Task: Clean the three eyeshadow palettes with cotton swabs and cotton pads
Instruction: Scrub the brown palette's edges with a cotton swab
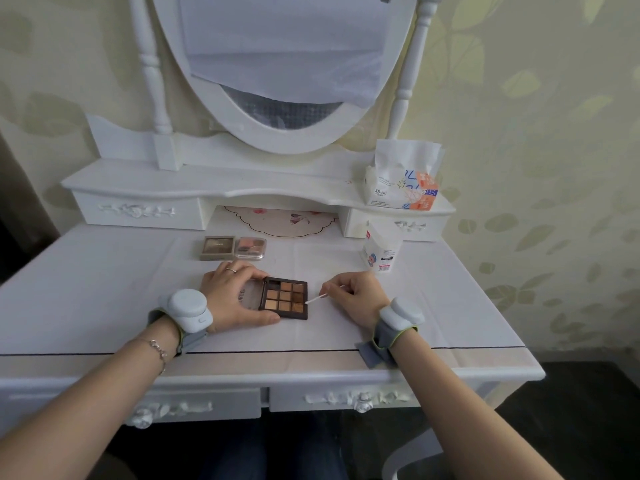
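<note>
An open brown eyeshadow palette [284,297] with several tan and brown pans lies at the middle of the dressing table. My left hand [232,293] holds its clear lid side, thumb along the front edge. My right hand [356,294] pinches a cotton swab [322,297], whose white tip touches the palette's right edge. Two more palettes lie farther back: a beige one [218,248] and a clear pink one [250,248], side by side.
A bag of cotton swabs [381,250] stands at the right of the table. A pack of cotton pads or tissues [401,183] sits on the raised shelf above it. An oval mirror [277,64] rises behind. The table's front edge [277,375] is near my arms.
</note>
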Motion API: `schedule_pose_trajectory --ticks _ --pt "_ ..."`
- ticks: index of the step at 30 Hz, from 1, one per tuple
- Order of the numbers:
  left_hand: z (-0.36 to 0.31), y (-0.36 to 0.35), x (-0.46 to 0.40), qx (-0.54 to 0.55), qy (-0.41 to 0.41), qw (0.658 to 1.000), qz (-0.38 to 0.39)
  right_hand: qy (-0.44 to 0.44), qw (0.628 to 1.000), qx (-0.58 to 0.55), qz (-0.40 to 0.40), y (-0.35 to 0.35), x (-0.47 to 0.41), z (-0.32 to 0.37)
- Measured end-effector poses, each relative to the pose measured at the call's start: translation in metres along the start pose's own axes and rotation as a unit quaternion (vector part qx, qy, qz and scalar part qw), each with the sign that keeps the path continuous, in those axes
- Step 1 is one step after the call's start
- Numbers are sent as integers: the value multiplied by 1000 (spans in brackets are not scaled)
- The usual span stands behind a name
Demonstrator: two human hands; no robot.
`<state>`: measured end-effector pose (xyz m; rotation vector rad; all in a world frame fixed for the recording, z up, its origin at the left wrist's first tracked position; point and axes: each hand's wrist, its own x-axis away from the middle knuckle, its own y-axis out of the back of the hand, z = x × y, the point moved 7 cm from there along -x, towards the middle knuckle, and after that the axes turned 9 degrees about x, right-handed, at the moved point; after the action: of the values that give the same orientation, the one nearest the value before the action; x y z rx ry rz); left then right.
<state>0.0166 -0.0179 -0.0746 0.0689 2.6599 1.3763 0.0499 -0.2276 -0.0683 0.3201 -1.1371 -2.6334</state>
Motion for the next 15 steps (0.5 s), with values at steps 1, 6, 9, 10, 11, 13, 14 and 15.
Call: schedule_pose_trajectory --ticks 1,6,9,10,11,13,14,15 --pt "1 -1 0 -1 2 1000 3 10 1000 6 10 0 1 1" --pt "2 -1 0 -10 3 1000 5 19 1000 1 8 1 4 5" --pt "2 -1 0 -12 3 1000 6 16 1000 4 9 1 4 6" --pt "2 0 0 -10 3 1000 4 23 999 8 26 0 4 7" --pt "1 0 0 -8 3 1000 2 32 998 7 45 -1 5 9" --pt "1 0 0 -7 2 1000 4 39 997 -2 65 -2 8 10" --pt "0 0 0 -8 1 1000 5 35 998 -10 60 -1 9 9" --pt "0 0 0 -7 2 1000 5 30 998 -14 49 0 9 8"
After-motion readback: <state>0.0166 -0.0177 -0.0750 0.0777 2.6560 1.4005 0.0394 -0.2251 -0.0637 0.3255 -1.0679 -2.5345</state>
